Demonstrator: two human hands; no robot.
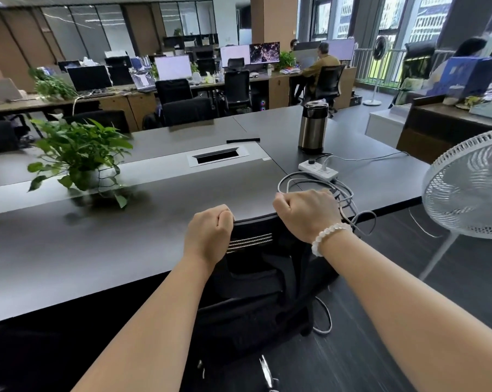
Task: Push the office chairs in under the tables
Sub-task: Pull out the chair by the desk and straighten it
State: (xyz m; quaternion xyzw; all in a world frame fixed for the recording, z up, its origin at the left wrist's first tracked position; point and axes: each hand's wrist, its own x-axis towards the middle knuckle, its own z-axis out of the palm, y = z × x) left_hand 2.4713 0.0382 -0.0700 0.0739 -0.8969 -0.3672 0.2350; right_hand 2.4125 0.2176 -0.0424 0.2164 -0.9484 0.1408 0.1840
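Note:
A black office chair (253, 281) stands right in front of me, its backrest top level with the near edge of the long dark table (97, 250). My left hand (208, 233) grips the top rim of the backrest on its left side. My right hand (307, 213), with a white bead bracelet on the wrist, grips the rim on the right side. The seat sits partly under the table edge. More black chairs (186, 110) stand along the table's far side.
On the table are a potted plant (80, 157), a steel thermos (312, 127), a white power strip (318, 171) with loose cables (346, 199), and a cable hatch (216, 155). A white standing fan (468, 185) is close on the right. A person sits at desks far back.

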